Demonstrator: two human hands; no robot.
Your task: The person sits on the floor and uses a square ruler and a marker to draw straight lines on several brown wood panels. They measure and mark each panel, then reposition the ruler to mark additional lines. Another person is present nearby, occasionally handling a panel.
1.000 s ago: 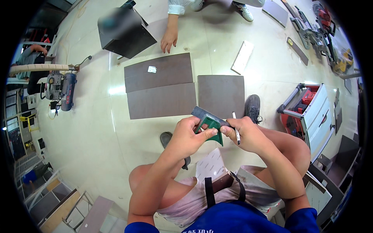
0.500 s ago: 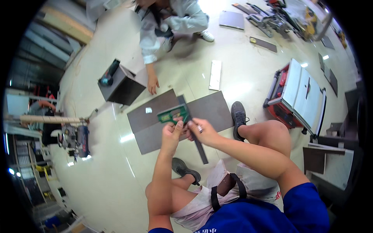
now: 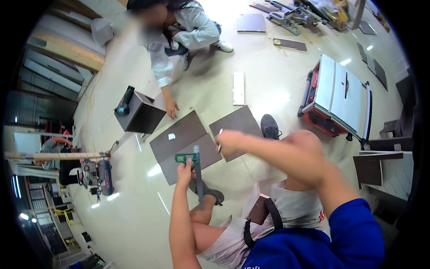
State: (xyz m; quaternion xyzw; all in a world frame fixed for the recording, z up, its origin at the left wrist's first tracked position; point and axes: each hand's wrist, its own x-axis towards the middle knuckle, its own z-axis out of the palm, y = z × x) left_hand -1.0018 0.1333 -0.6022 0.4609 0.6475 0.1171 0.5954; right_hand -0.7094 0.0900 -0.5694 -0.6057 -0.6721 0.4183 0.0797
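My left hand (image 3: 186, 172) grips a green square-like tool (image 3: 181, 158). A long dark bar (image 3: 199, 179) stands against the tool's right end and points down toward my left shoe. My right hand (image 3: 228, 142), blurred, is closed in a fist around a thin, silvery, pen-like thing (image 3: 219, 145). It is raised over the edge of the right brown panel (image 3: 244, 121). Two more brown panels lie together under and beyond my left hand, the far panel (image 3: 181, 127) with a small white packet (image 3: 171, 136) on it.
A crouching co-worker's hand (image 3: 171, 107) reaches to the panels' far edge. Beside it stands a dark box (image 3: 141, 114) with a cordless drill (image 3: 124, 102) on top. A white strip (image 3: 238, 88) lies farther back, and a red-framed table saw (image 3: 336, 96) stands right.
My hands have parted: the left lowered toward me with the green tool and bar. The right let go of the bar and rose with the pen-like thing. My view has shifted slightly.
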